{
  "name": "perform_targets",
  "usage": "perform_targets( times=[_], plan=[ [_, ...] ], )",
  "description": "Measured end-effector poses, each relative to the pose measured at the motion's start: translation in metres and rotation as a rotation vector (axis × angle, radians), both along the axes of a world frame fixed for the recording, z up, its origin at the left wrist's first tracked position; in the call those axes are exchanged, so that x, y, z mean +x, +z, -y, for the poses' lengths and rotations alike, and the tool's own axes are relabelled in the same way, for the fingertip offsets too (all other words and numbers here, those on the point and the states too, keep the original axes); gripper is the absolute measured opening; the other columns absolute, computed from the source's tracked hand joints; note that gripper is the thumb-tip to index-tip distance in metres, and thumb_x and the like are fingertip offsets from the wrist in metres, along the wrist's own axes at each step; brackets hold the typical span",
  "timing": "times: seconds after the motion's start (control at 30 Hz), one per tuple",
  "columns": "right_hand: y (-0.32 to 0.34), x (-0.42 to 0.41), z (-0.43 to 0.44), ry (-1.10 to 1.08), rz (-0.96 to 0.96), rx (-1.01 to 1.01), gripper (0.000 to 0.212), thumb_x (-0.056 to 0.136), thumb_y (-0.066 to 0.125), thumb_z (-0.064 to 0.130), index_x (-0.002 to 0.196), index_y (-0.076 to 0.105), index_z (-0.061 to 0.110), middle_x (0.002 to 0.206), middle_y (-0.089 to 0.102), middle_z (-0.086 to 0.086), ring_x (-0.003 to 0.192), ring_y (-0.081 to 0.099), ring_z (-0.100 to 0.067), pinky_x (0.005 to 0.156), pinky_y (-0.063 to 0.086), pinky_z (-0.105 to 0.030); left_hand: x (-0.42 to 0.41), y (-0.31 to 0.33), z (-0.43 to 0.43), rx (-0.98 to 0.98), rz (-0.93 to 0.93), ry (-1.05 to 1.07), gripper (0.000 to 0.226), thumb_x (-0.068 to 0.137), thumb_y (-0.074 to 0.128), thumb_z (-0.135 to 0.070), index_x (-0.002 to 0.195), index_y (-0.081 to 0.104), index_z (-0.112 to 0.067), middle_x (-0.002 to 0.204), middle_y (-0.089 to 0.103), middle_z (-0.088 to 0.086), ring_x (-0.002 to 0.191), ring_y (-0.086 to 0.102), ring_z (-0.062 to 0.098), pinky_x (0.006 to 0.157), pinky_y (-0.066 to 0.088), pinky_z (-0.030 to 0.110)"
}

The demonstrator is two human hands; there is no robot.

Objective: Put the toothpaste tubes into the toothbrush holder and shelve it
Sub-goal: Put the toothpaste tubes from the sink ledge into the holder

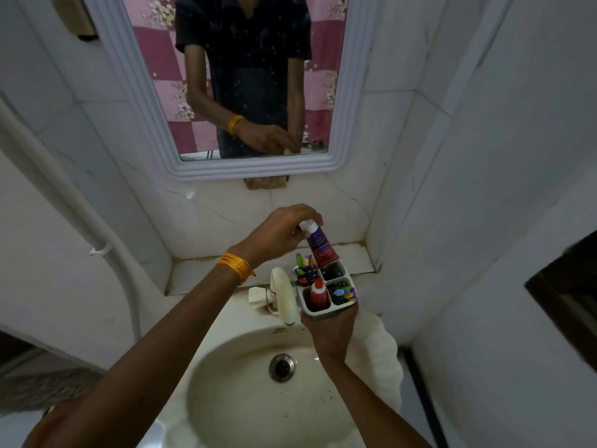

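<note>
Step in hand: loading the second tube. The left hand [281,232], grip clamped on the cap end, lowers a purple-and-red toothpaste tube [319,248] into the far-right compartment of the toothbrush holder [326,291]. The right hand [332,331] clasps the holder from below, above the sink [226,399].

Next move, as judged: seat the tube, release, then shelve the holder.

Count: four compartments; two tubes, including a red toothpaste tube [318,294] already seated; two toothbrush clusters.

The scene is viewed from head height, forward and steeply downward; the sink [245,396] is seen close below; the mirror [239,76] is faced.
</note>
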State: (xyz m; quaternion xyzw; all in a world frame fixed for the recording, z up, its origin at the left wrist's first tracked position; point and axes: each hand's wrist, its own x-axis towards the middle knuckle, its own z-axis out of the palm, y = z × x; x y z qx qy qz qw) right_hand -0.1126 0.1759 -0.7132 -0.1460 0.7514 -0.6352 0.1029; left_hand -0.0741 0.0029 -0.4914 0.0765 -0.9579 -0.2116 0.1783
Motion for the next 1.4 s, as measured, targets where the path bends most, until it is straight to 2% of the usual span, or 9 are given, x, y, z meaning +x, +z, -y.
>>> perform_targets(
  times=[0.07,0.37,0.53,0.67,0.8,0.93,1.03,1.27,1.4],
  plan=[
    [-0.001,0.001,0.000,-0.008,-0.010,0.011,0.121,0.045,0.106,0.018,0.146,0.040,0.011,0.136,0.055,0.005,0.126,0.058,-0.011,0.101,0.048,-0.010,-0.006,0.001,-0.002,-0.018,0.039,-0.035,0.028,0.087,0.068,-0.001,0.113,0.069,-0.011,0.117,0.070,0.008,0.107,0.065,0.025,0.091,0.055,0.040],
    [-0.001,0.000,-0.001,0.017,-0.050,0.029,0.119,0.046,0.106,0.015,0.145,0.041,0.001,0.135,0.052,0.005,0.123,0.045,0.027,0.098,0.037,0.006,-0.031,0.008,-0.014,-0.092,0.127,-0.150,0.035,0.083,0.065,0.008,0.110,0.070,-0.014,0.117,0.072,0.004,0.107,0.066,0.022,0.089,0.057,0.039],
    [-0.001,-0.002,-0.003,0.021,-0.048,0.025,0.116,0.047,0.106,0.014,0.143,0.042,0.005,0.132,0.054,0.009,0.122,0.044,0.030,0.097,0.038,0.005,-0.040,0.005,-0.010,-0.081,0.113,-0.097,0.029,0.083,0.067,0.004,0.107,0.070,-0.012,0.113,0.073,0.007,0.104,0.066,0.024,0.090,0.056,0.042],
    [0.002,-0.002,-0.003,0.017,-0.024,-0.003,0.119,0.049,0.105,0.015,0.144,0.035,0.028,0.133,0.051,0.025,0.123,0.051,0.023,0.100,0.044,-0.001,-0.039,0.005,-0.007,-0.023,0.182,-0.098,0.028,0.083,0.070,0.002,0.109,0.071,-0.010,0.113,0.073,0.008,0.105,0.066,0.023,0.091,0.055,0.038],
    [0.002,-0.003,-0.004,0.010,-0.040,0.028,0.114,0.050,0.106,0.020,0.144,0.041,0.015,0.137,0.057,0.007,0.125,0.058,0.006,0.104,0.046,-0.006,-0.033,0.005,-0.002,-0.067,0.198,-0.112,0.028,0.083,0.072,-0.001,0.108,0.072,-0.012,0.111,0.074,0.006,0.102,0.067,0.021,0.088,0.056,0.036],
    [0.002,-0.004,-0.004,0.017,-0.043,0.047,0.120,0.047,0.103,0.034,0.147,0.041,0.014,0.140,0.059,0.002,0.132,0.060,-0.014,0.109,0.055,-0.032,-0.028,-0.004,0.007,-0.081,0.211,-0.061,0.027,0.081,0.072,0.000,0.104,0.073,-0.014,0.108,0.075,0.005,0.099,0.067,0.022,0.086,0.056,0.039],
    [0.007,-0.001,-0.001,-0.008,-0.066,0.071,0.122,0.044,0.103,0.035,0.147,0.041,0.013,0.140,0.058,-0.002,0.131,0.060,-0.019,0.109,0.055,-0.038,-0.032,-0.023,-0.002,-0.054,0.263,-0.058,0.031,0.081,0.068,0.005,0.104,0.073,-0.016,0.110,0.074,0.003,0.101,0.067,0.023,0.086,0.055,0.038],
    [0.007,-0.002,0.002,0.008,-0.070,0.136,0.122,0.045,0.105,0.026,0.148,0.041,0.005,0.138,0.057,-0.010,0.129,0.060,-0.025,0.100,0.043,-0.007,-0.044,-0.065,-0.027,-0.087,0.436,-0.083,0.022,0.088,0.061,-0.003,0.103,0.075,-0.007,0.111,0.075,0.012,0.104,0.066,0.032,0.087,0.053,0.040],
    [0.005,-0.002,0.003,0.008,-0.074,0.169,0.125,0.045,0.104,0.032,0.148,0.039,0.005,0.140,0.057,-0.009,0.130,0.059,-0.022,0.098,0.038,0.001,-0.053,-0.068,-0.030,-0.053,0.443,-0.062,0.023,0.087,0.061,-0.006,0.104,0.075,-0.012,0.104,0.077,0.011,0.100,0.065,0.031,0.087,0.053,0.042]
  ],
)
